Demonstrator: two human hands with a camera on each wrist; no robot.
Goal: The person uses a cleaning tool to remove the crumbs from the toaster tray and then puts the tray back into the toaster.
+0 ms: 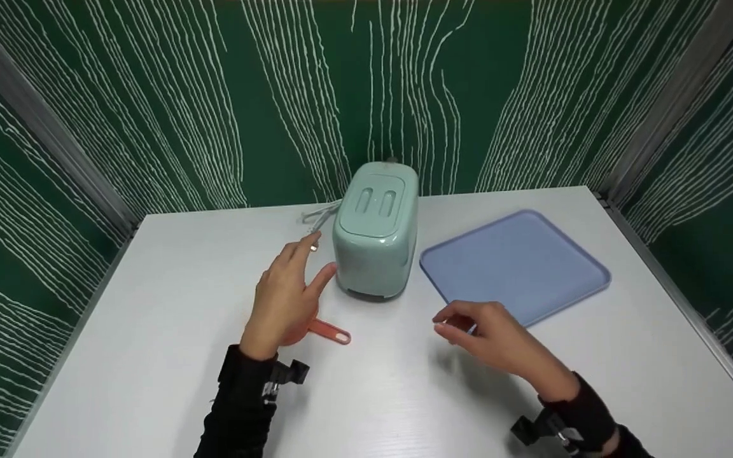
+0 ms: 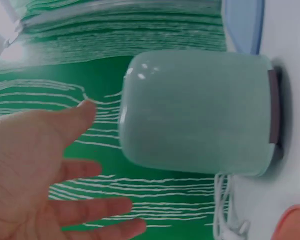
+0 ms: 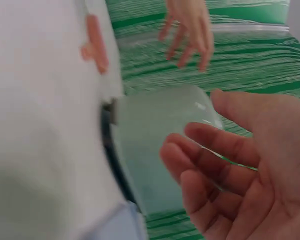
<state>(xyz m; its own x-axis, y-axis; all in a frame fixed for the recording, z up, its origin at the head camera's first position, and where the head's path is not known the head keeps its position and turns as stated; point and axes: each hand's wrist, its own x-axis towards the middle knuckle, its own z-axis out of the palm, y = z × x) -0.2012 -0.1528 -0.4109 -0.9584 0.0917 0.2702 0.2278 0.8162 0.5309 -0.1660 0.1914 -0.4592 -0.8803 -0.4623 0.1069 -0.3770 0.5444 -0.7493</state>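
A mint-green toaster [image 1: 374, 235] with a lid on top stands upright at the table's middle back. Just left of its near end hovers my left hand [image 1: 285, 289], fingers spread and thumb out. In the left wrist view the thumb [image 2: 82, 117] is apart from the toaster, and nothing lies in the palm. Under that hand sits an orange-red thing with a slotted handle [image 1: 330, 331]; its body is mostly hidden. My right hand [image 1: 494, 334], fingers loosely bent and holding nothing, hangs above the table by the near edge of a blue tray [image 1: 519, 267].
A white cord [image 1: 321, 213] lies behind the toaster on its left. The white table [image 1: 169, 305] is bounded by green walls [image 1: 290, 95] with white wavy lines at the back and both sides.
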